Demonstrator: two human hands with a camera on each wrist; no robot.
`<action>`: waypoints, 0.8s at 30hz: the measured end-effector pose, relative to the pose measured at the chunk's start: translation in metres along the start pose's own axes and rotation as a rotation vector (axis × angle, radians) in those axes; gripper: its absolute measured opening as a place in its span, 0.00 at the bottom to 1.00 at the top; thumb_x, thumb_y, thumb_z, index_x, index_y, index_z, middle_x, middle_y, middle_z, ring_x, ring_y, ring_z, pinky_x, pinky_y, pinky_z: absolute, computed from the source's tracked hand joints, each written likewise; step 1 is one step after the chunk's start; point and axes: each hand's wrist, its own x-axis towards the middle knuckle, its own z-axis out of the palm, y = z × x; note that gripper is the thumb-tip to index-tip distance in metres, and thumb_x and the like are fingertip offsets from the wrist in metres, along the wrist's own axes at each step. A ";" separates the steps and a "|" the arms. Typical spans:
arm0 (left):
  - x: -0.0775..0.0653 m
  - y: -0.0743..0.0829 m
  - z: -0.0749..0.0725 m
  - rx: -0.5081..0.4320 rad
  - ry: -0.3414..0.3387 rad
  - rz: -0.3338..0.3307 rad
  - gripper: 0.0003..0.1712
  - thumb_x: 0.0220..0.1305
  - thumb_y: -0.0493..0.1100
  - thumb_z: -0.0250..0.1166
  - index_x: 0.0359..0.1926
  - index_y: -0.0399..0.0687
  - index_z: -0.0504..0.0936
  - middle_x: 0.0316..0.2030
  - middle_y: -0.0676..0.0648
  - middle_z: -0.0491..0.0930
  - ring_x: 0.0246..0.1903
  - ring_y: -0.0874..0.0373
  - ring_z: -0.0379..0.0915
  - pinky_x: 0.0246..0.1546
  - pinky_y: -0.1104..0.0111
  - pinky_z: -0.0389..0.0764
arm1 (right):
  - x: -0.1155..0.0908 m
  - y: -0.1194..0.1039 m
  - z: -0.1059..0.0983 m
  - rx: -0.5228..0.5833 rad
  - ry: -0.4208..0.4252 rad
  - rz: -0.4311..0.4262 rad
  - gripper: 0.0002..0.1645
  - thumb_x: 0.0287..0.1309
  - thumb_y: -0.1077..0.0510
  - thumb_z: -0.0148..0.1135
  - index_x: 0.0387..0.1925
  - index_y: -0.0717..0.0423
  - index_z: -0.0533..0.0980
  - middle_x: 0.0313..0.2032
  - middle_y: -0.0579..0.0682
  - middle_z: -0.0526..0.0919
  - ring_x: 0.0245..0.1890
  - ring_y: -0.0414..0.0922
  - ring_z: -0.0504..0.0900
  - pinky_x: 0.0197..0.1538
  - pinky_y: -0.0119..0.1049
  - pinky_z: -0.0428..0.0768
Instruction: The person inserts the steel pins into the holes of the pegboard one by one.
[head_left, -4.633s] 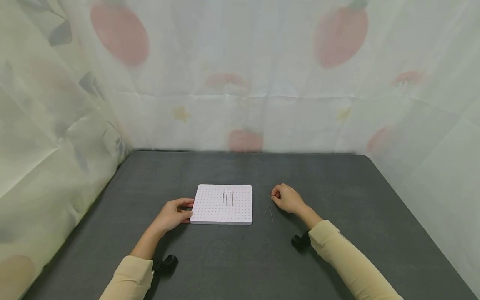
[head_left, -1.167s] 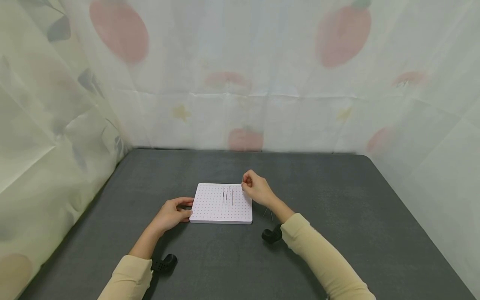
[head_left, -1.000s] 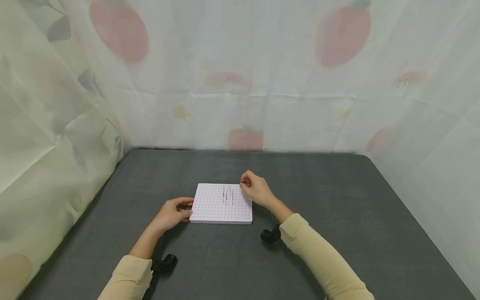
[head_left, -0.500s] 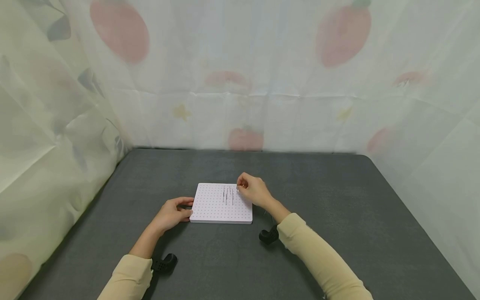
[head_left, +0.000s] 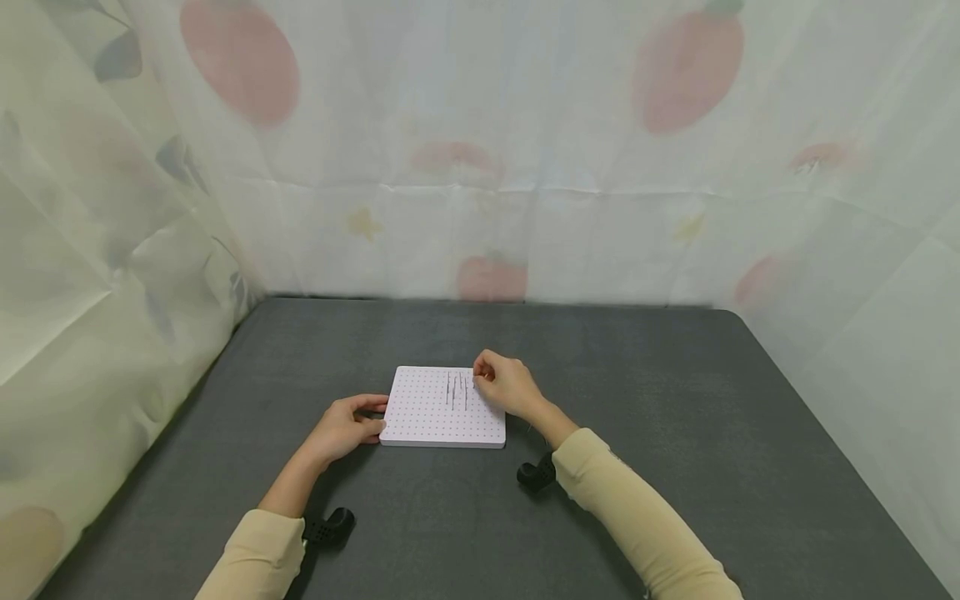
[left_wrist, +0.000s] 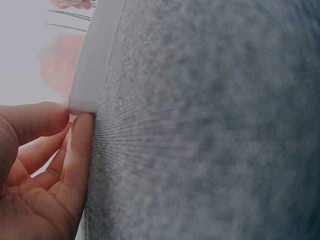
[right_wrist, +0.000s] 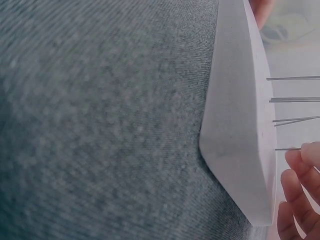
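Note:
A white pegboard (head_left: 442, 425) dotted with small holes lies flat on the dark table. Several thin metal pins (head_left: 453, 392) stand upright in its back half. At the board's left edge, my left hand (head_left: 343, 429) holds the side, with thumb and fingers at the corner in the left wrist view. Over the back right part of the board, my right hand (head_left: 510, 386) pinches another thin metal pin (right_wrist: 287, 149) between thumb and forefinger. In the right wrist view that pin's lower end meets the board's face; whether it sits in a hole I cannot tell.
Loose pins (head_left: 530, 427) lie on the grey table (head_left: 450, 525) right of the board, mostly hidden behind the right wrist. A black wrist camera (head_left: 330, 527) sits by each forearm. Printed curtains (head_left: 585, 242) hang behind and along both sides.
From the loose pins at the right, my right hand has come left over the board, carrying a pin. Lately it has edged left and slightly down. The left hand stays at the board's edge.

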 end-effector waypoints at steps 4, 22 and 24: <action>0.000 0.001 -0.001 -0.003 -0.001 -0.001 0.26 0.57 0.32 0.60 0.59 0.36 0.70 0.52 0.37 0.72 0.35 0.56 0.76 0.34 0.66 0.82 | 0.000 0.000 0.000 -0.013 0.000 -0.001 0.03 0.57 0.60 0.59 0.32 0.48 0.73 0.27 0.42 0.78 0.27 0.37 0.73 0.31 0.29 0.72; -0.002 0.003 0.000 -0.013 -0.004 -0.020 0.26 0.56 0.31 0.61 0.58 0.36 0.71 0.50 0.37 0.73 0.34 0.56 0.75 0.33 0.66 0.82 | -0.005 -0.003 -0.013 -0.008 -0.054 -0.028 0.08 0.58 0.59 0.58 0.41 0.52 0.75 0.34 0.43 0.80 0.35 0.38 0.78 0.37 0.31 0.77; -0.002 0.003 0.000 -0.011 -0.002 -0.017 0.26 0.56 0.31 0.61 0.58 0.35 0.70 0.51 0.36 0.73 0.34 0.56 0.75 0.33 0.66 0.82 | -0.006 -0.002 -0.016 -0.009 -0.055 -0.036 0.08 0.58 0.59 0.58 0.41 0.52 0.75 0.34 0.43 0.80 0.35 0.38 0.78 0.37 0.31 0.77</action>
